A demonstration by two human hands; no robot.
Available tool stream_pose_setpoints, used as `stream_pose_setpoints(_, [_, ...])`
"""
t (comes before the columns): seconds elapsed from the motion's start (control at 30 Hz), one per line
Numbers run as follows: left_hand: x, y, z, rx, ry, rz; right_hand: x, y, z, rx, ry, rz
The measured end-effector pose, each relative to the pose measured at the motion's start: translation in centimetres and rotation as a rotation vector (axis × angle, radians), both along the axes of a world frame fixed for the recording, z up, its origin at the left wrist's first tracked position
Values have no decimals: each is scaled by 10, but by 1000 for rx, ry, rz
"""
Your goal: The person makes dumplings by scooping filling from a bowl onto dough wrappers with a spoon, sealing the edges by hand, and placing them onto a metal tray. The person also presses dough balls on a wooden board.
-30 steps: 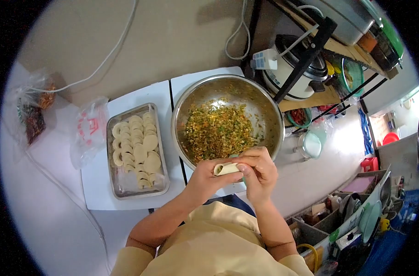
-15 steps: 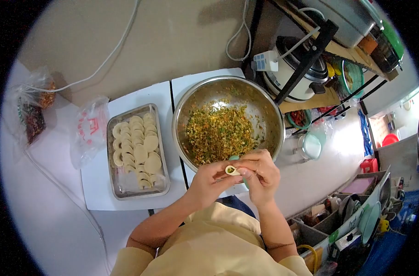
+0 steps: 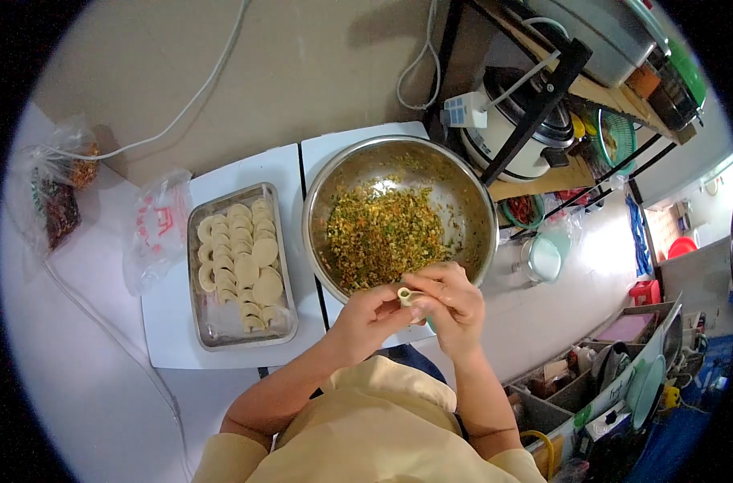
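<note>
Over the near rim of a large steel bowl (image 3: 308, 233), both my hands pinch one small dumpling (image 3: 405, 295) with a narrow opening facing up. My left hand (image 3: 363, 324) closes its fingers round the left side. My right hand (image 3: 453, 310) presses the wrapper edge from the other side with thumb and fingers. A sliver of something pale green (image 3: 432, 325) shows by my right hand; its kind is mostly hidden. Chopped filling (image 3: 383, 237) in orange, green and yellow lies in the bowl. To the left, a metal tray (image 3: 213, 332) holds several round wrappers and dumplings (image 3: 246, 270).
A plastic bag (image 3: 159, 229) with red print lies left of the tray. At right stands a shelf rack (image 3: 536, 113) with a rice cooker (image 3: 507, 149) and a power plug block (image 3: 465, 110). A drawer unit (image 3: 568, 394) with odds and ends is lower right.
The dumpling's opening has become smaller and rounder under my fingers. My right hand has shifted slightly left, and less of the pale green thing shows.
</note>
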State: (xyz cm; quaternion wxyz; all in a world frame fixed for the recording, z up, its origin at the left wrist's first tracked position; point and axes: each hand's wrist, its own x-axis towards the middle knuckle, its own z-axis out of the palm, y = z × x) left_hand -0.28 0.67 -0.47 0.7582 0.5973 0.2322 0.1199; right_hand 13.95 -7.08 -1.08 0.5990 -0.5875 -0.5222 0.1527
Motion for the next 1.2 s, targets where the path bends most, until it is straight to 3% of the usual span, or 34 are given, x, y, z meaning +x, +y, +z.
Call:
stream_pose_setpoints(0.1, [2,0,-3,-24,-52,-34,2,-1,-6,27,-75,53])
stream_pose_setpoints(0.33, [3,0,-5,-99,-33,-19,3,-2,-4,-10,42,60])
stream_pose_setpoints(0.6, [1,3,-16,15,5,-54,1,-1,-5,-60,-55,54])
stream_pose_setpoints(0.67, [0,4,-14,-74,-4,-55,0,0,-3,-154,200,111])
stream_pose_setpoints(0.7, [-1,5,-14,-160,-14,-58,1,1,-4,-154,201,114])
stream_pose_setpoints(0.8, [-4,5,-19,-174,-28,-34,4,4,-6,-128,120,246])
stream_pose_setpoints(0.87, [-6,5,-17,-198,-17,-30,1,5,-2,-105,-132,174])
stream_pose_setpoints(1.0, [-16,10,-19,-223,28,-15,-8,10,-4,-103,-150,165])
stream_pose_setpoints(1.1, [-26,17,-11,-225,148,-40,-11,18,-7,-148,11,227])
stream_pose_setpoints(1.2, [-38,17,-17,-227,29,-5,-19,23,-3,-185,78,324])
